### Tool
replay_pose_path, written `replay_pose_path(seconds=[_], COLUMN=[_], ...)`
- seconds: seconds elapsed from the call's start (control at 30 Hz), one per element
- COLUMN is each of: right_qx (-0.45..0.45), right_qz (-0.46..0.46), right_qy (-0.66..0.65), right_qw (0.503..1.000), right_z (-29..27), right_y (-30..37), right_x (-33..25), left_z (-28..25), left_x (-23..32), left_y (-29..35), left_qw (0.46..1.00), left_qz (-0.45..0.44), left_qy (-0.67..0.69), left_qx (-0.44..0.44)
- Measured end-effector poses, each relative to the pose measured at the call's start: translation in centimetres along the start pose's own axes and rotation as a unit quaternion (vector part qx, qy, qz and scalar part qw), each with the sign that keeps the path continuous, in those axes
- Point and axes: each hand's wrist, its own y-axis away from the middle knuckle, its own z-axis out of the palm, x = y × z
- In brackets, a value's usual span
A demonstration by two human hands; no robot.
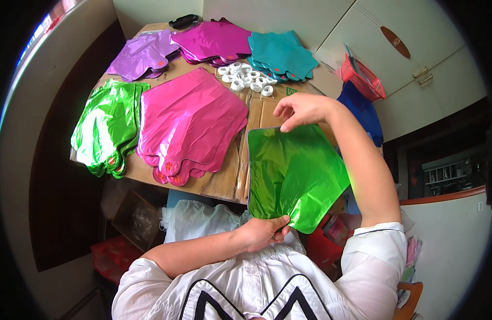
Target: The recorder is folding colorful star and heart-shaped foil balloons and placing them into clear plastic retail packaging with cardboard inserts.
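A flat green foil balloon (296, 176), uninflated, stands up in front of me at the right of the cardboard surface. My left hand (264, 232) pinches its lower end between thumb and fingers. Above its top edge is my right hand (304, 111), fingers curved and parted from the thumb. That thumb tip is at the foil's edge; whether it presses on the foil I cannot tell. To the left lie stacks of flat foil balloons: pink (192, 120), lighter green (107, 125), lilac (142, 56), magenta (214, 40) and teal (283, 53).
Small white ribbon rolls (246, 77) lie in a heap between the stacks on the cardboard (219, 184). A black object (183, 21) is at the back edge. A red basket (360, 77) stands at the right, by pale cabinet doors (416, 32). White plastic (198, 221) hangs below the cardboard.
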Motion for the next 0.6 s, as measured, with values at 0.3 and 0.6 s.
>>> replay_pose_path(seconds=[0.3,0.6], right_qx=[-0.13,-0.046], right_qz=[-0.009,-0.108], right_qy=[0.069,0.241], right_qw=[0.989,0.964], right_z=[1.3,3.0], right_y=[-3.4,-2.1], right_x=[-5.2,-8.7], left_z=[0.3,0.2], left_x=[0.7,0.5], left_y=[-0.4,-0.4], left_qw=[0.999,0.995], left_qz=[-0.022,-0.053], left_qy=[-0.027,0.084], left_qx=[0.025,0.013])
